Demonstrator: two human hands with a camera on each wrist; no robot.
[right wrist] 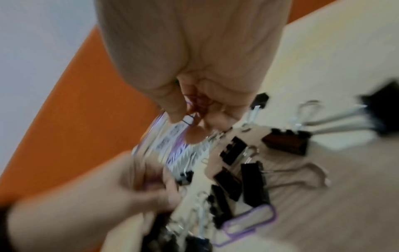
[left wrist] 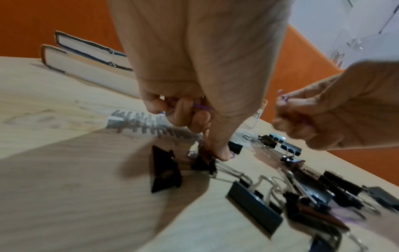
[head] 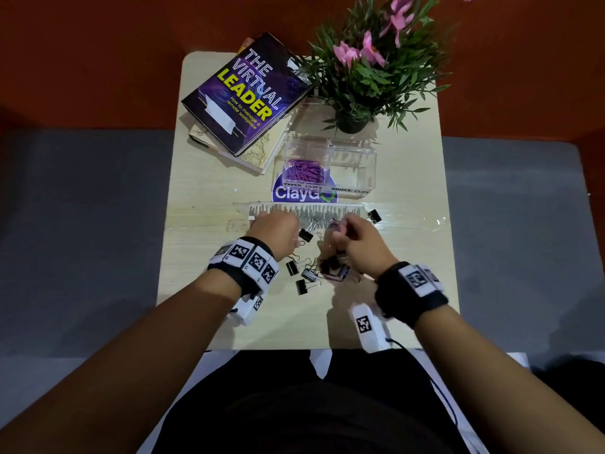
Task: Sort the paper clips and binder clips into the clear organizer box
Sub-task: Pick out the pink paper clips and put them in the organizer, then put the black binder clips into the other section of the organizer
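Observation:
The clear organizer box (head: 373, 158) stands mid-table; its left compartment holds purple paper clips (head: 304, 172), and its right one looks empty. Several black binder clips (head: 302, 275) lie scattered between my wrists, with a purple paper clip (right wrist: 248, 220) among them. My left hand (head: 278, 226) has its fingers curled round purple paper clips (left wrist: 200, 107), and one fingertip (left wrist: 222, 153) presses down beside a binder clip (left wrist: 204, 164). To its right, my right hand (head: 352, 231) pinches purple paper clips (right wrist: 194, 104) just above the table.
Two stacked books (head: 242, 96) lie at the back left and a potted plant (head: 370, 70) stands at the back right. A grey printed strip (head: 307, 211) and a round sticker (head: 301, 191) lie in front of the box. The small table (head: 196, 257) ends close on all sides.

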